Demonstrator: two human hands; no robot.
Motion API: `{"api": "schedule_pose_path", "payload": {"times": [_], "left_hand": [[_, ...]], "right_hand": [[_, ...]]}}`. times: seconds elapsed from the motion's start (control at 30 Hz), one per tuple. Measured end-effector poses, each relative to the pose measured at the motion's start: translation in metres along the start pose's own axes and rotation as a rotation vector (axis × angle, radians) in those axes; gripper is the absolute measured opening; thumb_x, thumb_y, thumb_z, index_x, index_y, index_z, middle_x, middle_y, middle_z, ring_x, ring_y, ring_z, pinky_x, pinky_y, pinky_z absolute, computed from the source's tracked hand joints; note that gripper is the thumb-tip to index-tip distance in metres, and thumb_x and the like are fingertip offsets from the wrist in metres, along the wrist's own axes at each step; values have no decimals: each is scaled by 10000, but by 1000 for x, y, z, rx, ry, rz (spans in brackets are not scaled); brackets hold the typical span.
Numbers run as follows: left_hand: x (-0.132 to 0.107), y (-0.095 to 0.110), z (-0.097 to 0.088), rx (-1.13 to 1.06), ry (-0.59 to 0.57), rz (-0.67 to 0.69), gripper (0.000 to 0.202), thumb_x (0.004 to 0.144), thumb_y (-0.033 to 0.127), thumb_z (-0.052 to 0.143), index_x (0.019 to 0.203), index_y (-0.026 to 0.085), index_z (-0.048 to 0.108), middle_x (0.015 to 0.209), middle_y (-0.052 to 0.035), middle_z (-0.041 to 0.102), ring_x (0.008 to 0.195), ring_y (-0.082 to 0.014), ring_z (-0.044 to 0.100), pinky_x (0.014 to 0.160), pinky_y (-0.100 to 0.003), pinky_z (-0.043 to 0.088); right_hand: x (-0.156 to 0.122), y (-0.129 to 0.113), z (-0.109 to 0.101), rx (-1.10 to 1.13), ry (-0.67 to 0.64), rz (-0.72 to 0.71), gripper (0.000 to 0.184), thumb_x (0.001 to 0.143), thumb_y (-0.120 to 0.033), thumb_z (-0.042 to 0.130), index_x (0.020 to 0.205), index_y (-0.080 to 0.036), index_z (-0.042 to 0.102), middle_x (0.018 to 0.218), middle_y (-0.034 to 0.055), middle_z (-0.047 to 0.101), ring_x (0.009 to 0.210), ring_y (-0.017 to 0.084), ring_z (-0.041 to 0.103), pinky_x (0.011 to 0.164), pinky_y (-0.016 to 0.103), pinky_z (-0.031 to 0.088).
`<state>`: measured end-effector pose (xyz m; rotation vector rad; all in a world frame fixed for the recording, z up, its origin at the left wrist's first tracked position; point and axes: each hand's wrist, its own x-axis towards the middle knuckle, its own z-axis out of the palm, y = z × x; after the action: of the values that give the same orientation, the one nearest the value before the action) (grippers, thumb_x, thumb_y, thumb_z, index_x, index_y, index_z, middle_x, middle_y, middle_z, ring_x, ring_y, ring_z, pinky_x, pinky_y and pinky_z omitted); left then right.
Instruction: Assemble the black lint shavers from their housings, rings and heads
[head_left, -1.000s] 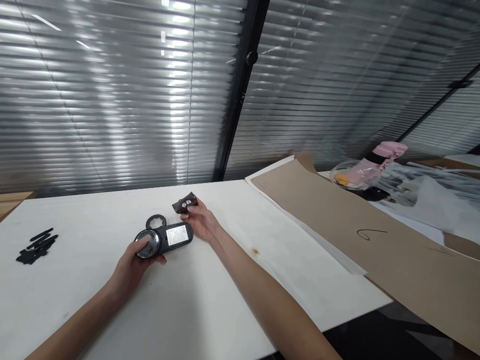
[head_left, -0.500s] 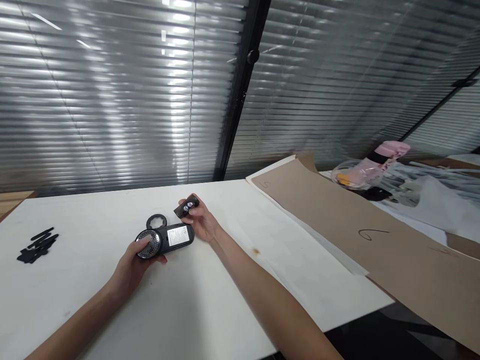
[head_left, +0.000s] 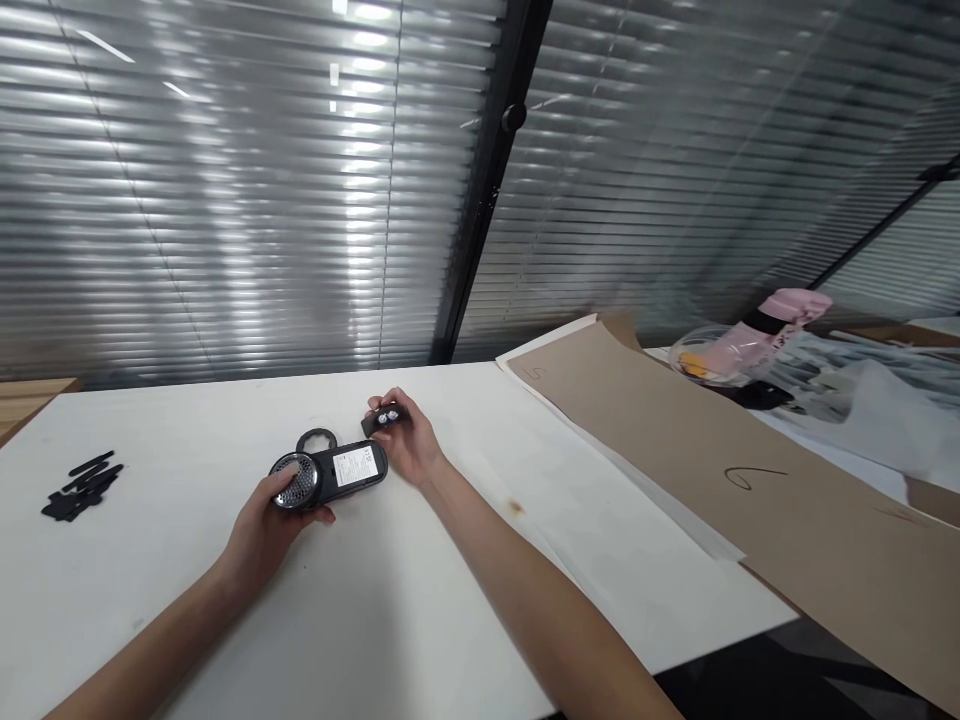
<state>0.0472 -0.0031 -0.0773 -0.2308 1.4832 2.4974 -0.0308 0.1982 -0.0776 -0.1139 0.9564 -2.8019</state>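
My left hand (head_left: pixel 261 525) grips the round metal-mesh end of a black lint shaver (head_left: pixel 330 474) that lies on the white table (head_left: pixel 390 620). A white label shows on the shaver's body. My right hand (head_left: pixel 409 447) is closed on a small dark part (head_left: pixel 381 420) with two shiny spots, held just past the shaver's far end. A black ring (head_left: pixel 316 440) lies flat on the table right behind the shaver.
A pile of small black strips (head_left: pixel 79 485) lies at the table's far left. Brown cardboard sheets (head_left: pixel 720 470) with white paper under them cover the right side. A pink-capped bottle (head_left: pixel 750 340) and clear plastic bags lie further right. Closed blinds stand behind the table.
My right hand has turned the small dark part and brought it lower and closer to the shaver's end. The left hand and the shaver have barely moved.
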Motion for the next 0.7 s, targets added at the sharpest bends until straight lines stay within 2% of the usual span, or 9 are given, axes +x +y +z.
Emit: {"api": "schedule_pose_path", "payload": {"times": [0.1, 0.17, 0.3, 0.47, 0.57, 0.7], "left_hand": [[-2, 3, 4, -21, -3, -13, 412, 627, 507, 901, 755, 145, 750, 890, -128, 758, 835, -343, 747, 635, -362, 631], [-2, 5, 6, -47, 3, -30, 395, 631, 481, 895, 782, 147, 748, 924, -134, 769, 860, -354, 759, 618, -346, 625], [-1, 10, 10, -129, 43, -90, 350, 720, 409, 811, 939, 143, 754, 1061, -158, 790, 914, -373, 781, 615, -331, 613], [0, 15, 13, -196, 83, -161, 308, 833, 361, 693, 1042, 140, 738, 1131, -169, 791, 917, -362, 797, 583, -303, 592], [-1, 15, 14, -193, 68, -161, 305, 854, 345, 674, 1080, 150, 733, 1096, -149, 800, 886, -351, 802, 581, -305, 597], [-2, 15, 14, -187, 43, -167, 347, 905, 348, 625, 1161, 132, 716, 1109, -170, 796, 885, -359, 806, 576, -304, 596]], "right_hand": [[1, 4, 0, -151, 1, -102, 460, 644, -405, 998, 678, -203, 586, 815, -15, 644, 716, 116, 578, 610, 222, 502], [1, 7, 0, -242, 24, -157, 474, 632, -436, 1005, 673, -205, 593, 806, -21, 640, 738, 122, 590, 656, 239, 512], [2, 10, -3, -431, 61, -236, 390, 683, -488, 953, 714, -209, 682, 774, -7, 662, 762, 153, 595, 703, 275, 502], [-1, 11, -2, -748, -7, -329, 290, 777, -477, 868, 814, -219, 741, 934, 33, 754, 934, 212, 667, 913, 350, 515], [-6, 10, 2, -891, -86, -298, 274, 797, -478, 834, 868, -228, 748, 925, 33, 755, 925, 224, 679, 874, 355, 530], [-11, 8, 4, -923, -163, -313, 293, 789, -491, 842, 897, -236, 746, 941, 37, 760, 924, 233, 693, 868, 372, 546]]}}
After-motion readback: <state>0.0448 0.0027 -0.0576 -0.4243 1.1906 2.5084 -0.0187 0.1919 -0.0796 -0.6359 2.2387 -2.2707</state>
